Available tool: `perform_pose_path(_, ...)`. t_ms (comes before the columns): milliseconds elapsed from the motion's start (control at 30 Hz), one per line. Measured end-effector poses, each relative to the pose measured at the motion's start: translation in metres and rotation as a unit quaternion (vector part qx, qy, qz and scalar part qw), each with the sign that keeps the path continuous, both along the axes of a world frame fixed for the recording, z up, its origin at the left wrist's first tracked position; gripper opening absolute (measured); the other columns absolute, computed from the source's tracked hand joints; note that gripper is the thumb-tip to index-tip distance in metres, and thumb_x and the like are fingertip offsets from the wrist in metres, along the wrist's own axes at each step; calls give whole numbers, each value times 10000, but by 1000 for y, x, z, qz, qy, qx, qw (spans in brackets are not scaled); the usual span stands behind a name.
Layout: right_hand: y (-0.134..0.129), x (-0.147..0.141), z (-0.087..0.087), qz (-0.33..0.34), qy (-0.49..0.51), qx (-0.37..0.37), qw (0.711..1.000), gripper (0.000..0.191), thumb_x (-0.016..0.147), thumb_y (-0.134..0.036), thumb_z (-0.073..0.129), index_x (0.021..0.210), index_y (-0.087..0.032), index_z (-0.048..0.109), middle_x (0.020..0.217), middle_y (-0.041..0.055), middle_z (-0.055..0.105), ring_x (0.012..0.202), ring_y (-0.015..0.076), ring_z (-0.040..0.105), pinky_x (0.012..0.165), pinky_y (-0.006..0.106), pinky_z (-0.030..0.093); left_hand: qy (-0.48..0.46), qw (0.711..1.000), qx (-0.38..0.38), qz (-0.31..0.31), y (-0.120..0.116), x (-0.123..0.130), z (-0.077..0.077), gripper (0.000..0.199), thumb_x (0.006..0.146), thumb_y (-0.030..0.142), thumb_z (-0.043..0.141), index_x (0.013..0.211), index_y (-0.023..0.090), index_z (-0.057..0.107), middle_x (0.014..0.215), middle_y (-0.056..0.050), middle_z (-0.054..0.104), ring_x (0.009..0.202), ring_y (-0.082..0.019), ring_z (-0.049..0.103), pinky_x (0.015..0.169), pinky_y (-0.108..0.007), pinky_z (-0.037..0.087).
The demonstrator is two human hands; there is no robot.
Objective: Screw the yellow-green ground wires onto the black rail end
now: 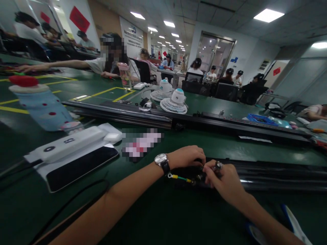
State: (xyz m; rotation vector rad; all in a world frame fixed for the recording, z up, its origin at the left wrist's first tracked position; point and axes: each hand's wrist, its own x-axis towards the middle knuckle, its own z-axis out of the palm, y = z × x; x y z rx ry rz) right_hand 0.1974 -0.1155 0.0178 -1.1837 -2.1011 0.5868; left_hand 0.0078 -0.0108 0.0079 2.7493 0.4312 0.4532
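We have a green table [230, 143] across most of the frame. On it, right of centre and running off the right edge, lies the black rail [283, 175], its near end under our hands; a second rail [242, 127] lies behind it.

Our left hand [187, 157] comes in from the lower left, fingers bent down over that end; we cannot tell whether they grip anything. Our right hand [223, 175] meets it from the lower right, thumb and forefinger drawn close together, but whatever lies between them is hidden.

Just below our hands, the short green-and-yellow wire [181, 178] sticks out leftward from the rail's end, tipped by a ring lug [170, 176] that points at our watch [163, 163].

We judge that a sideways tug could strain the wire where it meets the rail. The lug might catch the watch strap if our left wrist drops, and a small part could slip from our fingers unseen, since they block the view.
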Motion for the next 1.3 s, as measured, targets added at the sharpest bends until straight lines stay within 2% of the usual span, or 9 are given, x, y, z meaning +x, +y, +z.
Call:
perform_pose_path(167,-2,-8,0,22,20,-8,1000,191,979,-260,499,844,-197,619,576,-44,665,445,103,622,492,192,483,6,1000,15,-1,-1,-1,-4,104,876,197,678,977,214,667,1067,-41,648,987,-176,585,877,-291,434)
perform_pose_path(300,-2,-11,-3,11,8,5,1000,166,966,-263,534,843,-200,625,598,-39,683,439,103,628,483,190,488,4,1000,16,0,2,-2,-10,79,882,203,673,960,212,667,1069,-40,646,991,-177,577,888,-292,428)
perform_pose_path(533,-2,-11,-8,32,-17,-7,999,265,945,-426,596,822,-193,621,580,-34,661,410,100,612,424,180,450,-23,1000,-6,1,2,-6,-17,93,883,212,674,976,209,681,1070,-39,657,1004,-176,571,895,-291,418)
perform_pose_path(667,-1,-12,-7,53,-70,48,995,330,962,-467,556,787,-198,632,548,-33,626,432,106,593,462,205,433,-34,999,-19,7,2,-6,-20,78,869,217,691,946,217,700,1064,-38,661,1008,-178,571,915,-298,410)
perform_pose_path(833,-4,-14,-8,75,-105,119,984,301,987,-411,534,794,-202,631,648,1,670,550,126,619,544,238,444,-45,998,-36,0,2,-7,-21,70,884,239,674,939,228,717,1044,-38,661,994,-171,570,923,-291,410)
perform_pose_path(1033,-5,-10,-12,97,-109,170,975,251,992,-338,537,791,-212,621,660,-4,673,558,129,618,561,260,436,-64,997,-35,-4,1,-6,-24,46,870,231,691,911,224,711,1021,-35,669,972,-170,566,924,-291,407)
perform_pose_path(1300,-4,-8,-13,89,-117,168,975,232,978,-310,549,787,-221,644,653,7,678,551,137,628,538,255,449,-71,997,-34,-6,2,-6,-29,70,861,286,709,910,239,721,1006,-42,666,971,-183,576,908,-314,415)
